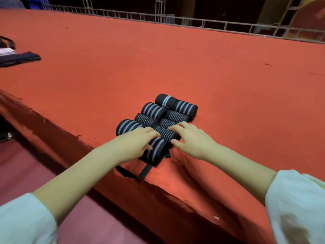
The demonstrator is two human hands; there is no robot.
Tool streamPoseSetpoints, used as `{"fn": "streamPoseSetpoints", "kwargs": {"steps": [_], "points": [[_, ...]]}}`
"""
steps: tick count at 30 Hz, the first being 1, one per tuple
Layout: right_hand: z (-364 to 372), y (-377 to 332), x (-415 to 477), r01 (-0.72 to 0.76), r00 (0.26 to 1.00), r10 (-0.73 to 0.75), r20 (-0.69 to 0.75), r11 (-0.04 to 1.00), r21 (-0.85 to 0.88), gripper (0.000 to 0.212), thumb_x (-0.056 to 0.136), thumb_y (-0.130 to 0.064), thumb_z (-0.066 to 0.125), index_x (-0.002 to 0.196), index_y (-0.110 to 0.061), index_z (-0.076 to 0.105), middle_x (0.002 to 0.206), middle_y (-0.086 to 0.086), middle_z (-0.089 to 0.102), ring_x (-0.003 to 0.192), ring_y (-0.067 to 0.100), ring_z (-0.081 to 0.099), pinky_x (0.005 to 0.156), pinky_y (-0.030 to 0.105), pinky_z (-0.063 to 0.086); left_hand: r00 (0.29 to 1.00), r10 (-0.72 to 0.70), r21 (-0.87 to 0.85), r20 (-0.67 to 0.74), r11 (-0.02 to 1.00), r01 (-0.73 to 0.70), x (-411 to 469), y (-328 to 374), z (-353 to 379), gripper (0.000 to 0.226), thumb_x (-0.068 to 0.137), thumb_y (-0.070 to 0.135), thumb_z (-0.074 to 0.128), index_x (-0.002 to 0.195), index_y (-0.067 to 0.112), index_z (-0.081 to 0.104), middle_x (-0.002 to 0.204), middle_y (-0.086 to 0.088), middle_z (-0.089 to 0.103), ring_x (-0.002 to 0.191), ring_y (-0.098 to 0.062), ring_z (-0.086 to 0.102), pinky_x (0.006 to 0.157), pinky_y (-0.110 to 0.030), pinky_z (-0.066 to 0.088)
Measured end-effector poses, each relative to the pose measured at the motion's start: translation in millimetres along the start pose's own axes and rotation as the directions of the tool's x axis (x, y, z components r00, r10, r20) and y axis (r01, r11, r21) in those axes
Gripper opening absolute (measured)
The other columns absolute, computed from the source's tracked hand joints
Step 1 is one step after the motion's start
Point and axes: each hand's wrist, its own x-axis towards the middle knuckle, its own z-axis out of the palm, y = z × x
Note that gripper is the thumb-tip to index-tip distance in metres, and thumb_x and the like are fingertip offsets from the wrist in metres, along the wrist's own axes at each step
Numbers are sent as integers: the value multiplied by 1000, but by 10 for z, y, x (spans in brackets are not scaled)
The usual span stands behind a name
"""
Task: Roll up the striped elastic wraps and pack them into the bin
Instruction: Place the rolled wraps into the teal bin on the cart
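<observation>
Several rolled dark wraps with pale stripes [158,113] lie packed in two rows on the red cloth of the table [228,76]. Nearest me lies one more roll [156,151], with loose dark strap ends [145,170] trailing toward the table edge. My left hand [139,141] rests on this near roll, fingers stretched over its left side. My right hand [190,138] lies over the right-hand rolls, fingertips on a thin-striped roll [164,132], thumb by the near roll's end. No bin is in view.
Unrolled dark and white striped wraps [19,56] lie at the far left of the table. The table's front edge [70,138] runs diagonally below my arms. A metal railing [193,22] borders the far side.
</observation>
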Motion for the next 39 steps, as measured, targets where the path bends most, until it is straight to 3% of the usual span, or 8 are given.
{"fn": "streamPoseSetpoints", "kwargs": {"steps": [8,19,23,27,29,32,36,39], "points": [[106,-5,583,58,998,-58,12,998,21,40,97,-15,44,137,-18,48,133,7,50,125,26,47,102,35,38,991,28,-102,131,995,-14,232,-137,9,63,87,10,67,143,18,40,143,4,44,132,-14,37,108,-28,28],[273,-44,754,28,994,-28,105,1000,0,48,88,-33,62,125,-4,52,122,12,62,113,30,55,95,38,44,989,31,35,147,999,-36,176,-103,69,85,78,27,77,149,23,30,128,0,28,116,-15,31,101,-26,34],[265,-50,783,-15,986,8,167,999,43,49,87,-34,63,123,-1,54,123,13,60,115,31,55,96,39,45,986,53,53,160,997,-62,165,-85,68,83,78,28,76,147,22,30,139,3,26,121,-15,29,104,-21,30],[294,-28,797,-45,984,25,177,993,111,31,87,-31,62,100,-4,59,100,11,64,98,28,60,79,34,47,968,35,33,249,998,-44,278,-71,-5,83,71,24,82,141,21,38,132,6,45,116,-15,32,102,-30,36],[297,-11,787,-80,983,50,174,982,170,18,84,-24,64,82,-10,54,80,4,59,79,23,57,63,29,43,953,26,53,303,998,-44,344,-61,-62,88,66,26,86,140,20,38,129,4,43,118,-17,36,101,-31,37],[256,9,707,-152,981,100,168,930,334,28,77,-14,69,65,-14,43,63,-1,47,57,14,45,48,24,32,929,-10,68,369,998,-17,387,-40,-124,90,62,28,88,138,20,41,122,3,37,114,-18,45,97,-36,44],[181,66,523,-196,980,183,73,875,443,23,69,-14,74,80,-7,55,71,3,56,65,20,55,52,29,38,940,12,78,342,996,-41,361,-25,-168,81,62,32,87,131,18,47,113,7,35,105,-19,50,90,-36,47],[106,202,354,-214,968,250,-8,842,495,28,61,-25,72,75,-18,49,77,2,54,61,19,52,47,27,33,972,16,69,234,997,-33,278,-47,-201,64,64,37,84,118,17,55,111,5,53,102,-18,55,85,-34,46]]}}
